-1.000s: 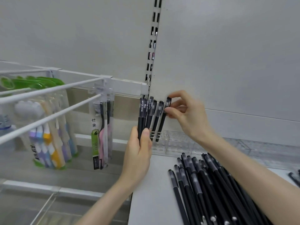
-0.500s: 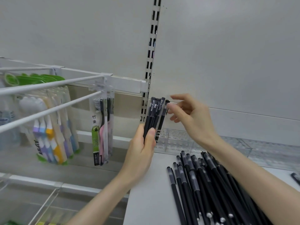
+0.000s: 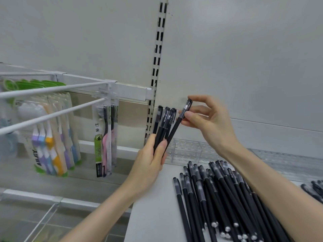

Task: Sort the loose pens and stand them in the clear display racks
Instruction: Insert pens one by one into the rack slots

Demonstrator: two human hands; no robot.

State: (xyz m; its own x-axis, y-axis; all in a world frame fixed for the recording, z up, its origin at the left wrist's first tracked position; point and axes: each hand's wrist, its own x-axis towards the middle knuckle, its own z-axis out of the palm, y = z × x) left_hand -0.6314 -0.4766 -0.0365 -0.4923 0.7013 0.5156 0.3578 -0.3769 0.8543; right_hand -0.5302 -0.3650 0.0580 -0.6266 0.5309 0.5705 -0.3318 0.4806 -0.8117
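Gripping pens (image 3: pixel 161 131) with left hand (image 3: pixel 150 165) — above the clear rack (image 3: pixel 185 151). Pinching one pen (image 3: pixel 176 126) with right hand (image 3: pixel 209 123).

A bundle of pens (image 3: pixel 163 126) stands in the left hand (image 3: pixel 148 165), a single pen (image 3: pixel 178 123) leaning from it into the right hand (image 3: pixel 208 123) just beside. Loose pens (image 3: pixel 218 198) lie on the shelf (image 3: pixel 150 215) below the right hand; a clear rack (image 3: pixel 187 151) sits behind both hands, and toothbrush packs (image 3: pixel 104 137) hang to their left.

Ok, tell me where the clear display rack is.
In the head view, the clear display rack sits right of centre at the back of the shelf, behind the loose pens and below the right hand.
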